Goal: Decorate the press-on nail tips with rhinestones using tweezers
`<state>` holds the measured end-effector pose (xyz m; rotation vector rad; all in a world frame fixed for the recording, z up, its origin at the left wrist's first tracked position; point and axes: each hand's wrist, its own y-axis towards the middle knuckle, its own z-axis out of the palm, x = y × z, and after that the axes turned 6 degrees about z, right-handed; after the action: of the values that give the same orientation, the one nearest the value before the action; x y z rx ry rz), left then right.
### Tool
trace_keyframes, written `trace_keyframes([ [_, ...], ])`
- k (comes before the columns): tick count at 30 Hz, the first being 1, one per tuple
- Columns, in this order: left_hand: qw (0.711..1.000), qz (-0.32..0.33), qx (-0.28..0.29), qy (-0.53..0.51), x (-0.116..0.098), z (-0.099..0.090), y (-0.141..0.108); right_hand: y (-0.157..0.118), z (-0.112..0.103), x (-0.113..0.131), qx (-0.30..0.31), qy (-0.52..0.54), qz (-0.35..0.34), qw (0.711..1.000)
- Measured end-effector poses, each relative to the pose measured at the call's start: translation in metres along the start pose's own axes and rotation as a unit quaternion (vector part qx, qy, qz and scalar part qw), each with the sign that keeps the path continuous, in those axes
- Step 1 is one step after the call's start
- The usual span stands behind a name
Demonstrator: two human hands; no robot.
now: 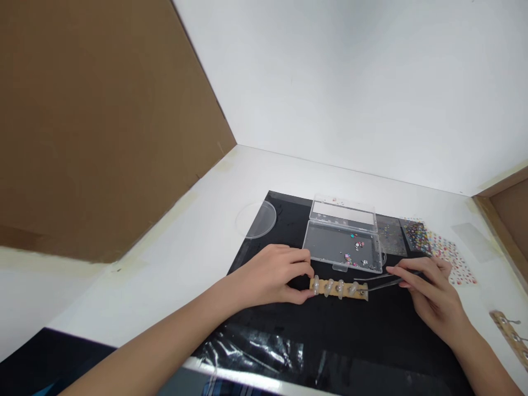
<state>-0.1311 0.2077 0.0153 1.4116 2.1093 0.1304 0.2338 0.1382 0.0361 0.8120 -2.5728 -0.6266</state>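
A narrow wooden strip (pixel 334 289) bears several clear, nail-shaped pieces (pixel 340 289) in a row on the black mat (pixel 371 330). My left hand (pixel 284 275) pinches the strip's left end between thumb and fingers. Metal tweezers (pixel 385 285) are held in my right hand (pixel 431 291), their prongs apart; one tip reaches the right part of the strip. Just behind the strip stands an open clear plastic case (pixel 344 263), with small coloured gems in its lower half and a white label in its lid.
A clear round lid (pixel 260 220) lies at the mat's back left edge. Sticker sheets (pixel 451 258) with coloured dots spread at the right. Another wooden strip with metal pieces (pixel 509 335) is at the far right. A brown board (pixel 103 126) stands at the left.
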Motion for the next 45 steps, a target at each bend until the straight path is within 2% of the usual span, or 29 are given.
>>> trace_keyframes([
  [27, 1.0, -0.005, 0.002, -0.002, 0.0, 0.0, -0.001, -0.002, 0.0, -0.003, 0.003, -0.004, 0.029, 1.0],
  [34, 1.0, -0.008, 0.003, -0.005, 0.0, 0.0, -0.001, 0.004, 0.0, 0.004, 0.01, 0.006, 0.012, 1.0],
  [40, 1.0, -0.01, 0.006, -0.009, 0.0, 0.001, -0.001, 0.0, 0.004, -0.002, -0.016, -0.046, 0.04, 0.998],
  [45, 1.0, -0.01, 0.011, -0.011, 0.0, 0.0, -0.002, 0.0, 0.008, -0.007, -0.007, -0.04, 0.037, 0.998],
])
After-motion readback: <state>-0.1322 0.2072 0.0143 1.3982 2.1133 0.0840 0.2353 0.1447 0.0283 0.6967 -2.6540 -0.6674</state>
